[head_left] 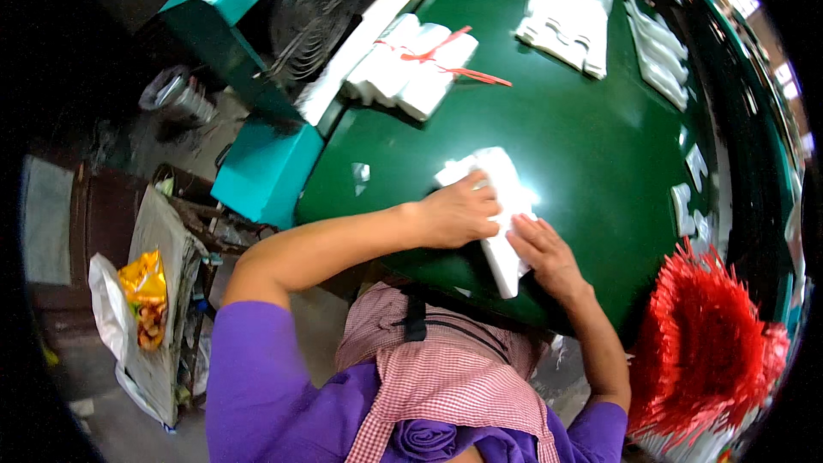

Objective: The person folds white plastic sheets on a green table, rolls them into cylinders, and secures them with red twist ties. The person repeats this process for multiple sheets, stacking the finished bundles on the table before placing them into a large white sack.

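Note:
A folded stack of white plastic bags (501, 206) lies on the green table (583, 137) right in front of me. My left hand (459, 210) rests flat on the stack's left side, fingers curled over its edge. My right hand (542, 253) presses on the stack's lower right part, fingers together. Both hands touch the same stack.
A tied bundle of white bags with a red string (416, 60) lies farther back. More white bag stacks (570, 21) sit at the far right, and small white pieces (690, 197) lie along the right edge. A bunch of red strings (707, 351) hangs at my right. A fan grille (313, 17) is behind the table.

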{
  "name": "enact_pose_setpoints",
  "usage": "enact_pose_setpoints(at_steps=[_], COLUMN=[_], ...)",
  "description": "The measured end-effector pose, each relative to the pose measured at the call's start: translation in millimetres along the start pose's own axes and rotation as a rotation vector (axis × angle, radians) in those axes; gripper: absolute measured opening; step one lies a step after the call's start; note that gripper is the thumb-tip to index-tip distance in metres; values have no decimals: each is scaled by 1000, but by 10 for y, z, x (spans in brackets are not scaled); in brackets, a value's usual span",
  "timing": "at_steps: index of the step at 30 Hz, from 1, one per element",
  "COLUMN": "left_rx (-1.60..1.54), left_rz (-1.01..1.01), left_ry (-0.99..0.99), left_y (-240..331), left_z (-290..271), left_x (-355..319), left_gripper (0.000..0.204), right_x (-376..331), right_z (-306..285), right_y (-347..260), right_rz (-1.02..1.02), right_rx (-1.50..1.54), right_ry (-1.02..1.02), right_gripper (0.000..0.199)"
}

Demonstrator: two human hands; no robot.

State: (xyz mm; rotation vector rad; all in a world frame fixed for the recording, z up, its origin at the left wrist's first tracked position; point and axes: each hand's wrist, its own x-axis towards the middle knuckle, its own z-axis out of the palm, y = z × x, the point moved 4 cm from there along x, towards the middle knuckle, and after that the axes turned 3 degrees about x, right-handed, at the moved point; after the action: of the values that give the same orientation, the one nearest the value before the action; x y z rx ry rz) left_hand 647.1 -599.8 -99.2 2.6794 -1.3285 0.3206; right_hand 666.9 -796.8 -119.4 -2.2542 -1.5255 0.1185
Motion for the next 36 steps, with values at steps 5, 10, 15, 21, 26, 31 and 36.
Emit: enact_pose_setpoints(at_steps=[5,10,15,21,26,31,36], left_rx=[-47,-352,-284,-469,-169,-502,-669], left_rz=[-23,-251,-253,-520,-354,-393,-445], left_ry=[-249,-240,-187,-211,-3,-136,-367], left_y=[-144,78,415,-64,-122,39,72], left_z=[-115,151,-58,-14,-19,136,144], left_x=[296,-25,-180,-381,104,149,239], left_gripper=[19,24,43,25,19,44,40], right_x=[135,-140,0,-61,-36,-833,-1726], right_z=[-97,-221,-129,-82,122,-195,-575], right_y=[-9,-81,-748,-173,283,924,1804], right_rz=[21,572,294,539,651,694,510], right_rx=[88,658,-115,268,639,1408,1496], right_ry=[-171,-162,10,164,603,1756,2428], right_gripper=[46,45,49,30,28,13,17])
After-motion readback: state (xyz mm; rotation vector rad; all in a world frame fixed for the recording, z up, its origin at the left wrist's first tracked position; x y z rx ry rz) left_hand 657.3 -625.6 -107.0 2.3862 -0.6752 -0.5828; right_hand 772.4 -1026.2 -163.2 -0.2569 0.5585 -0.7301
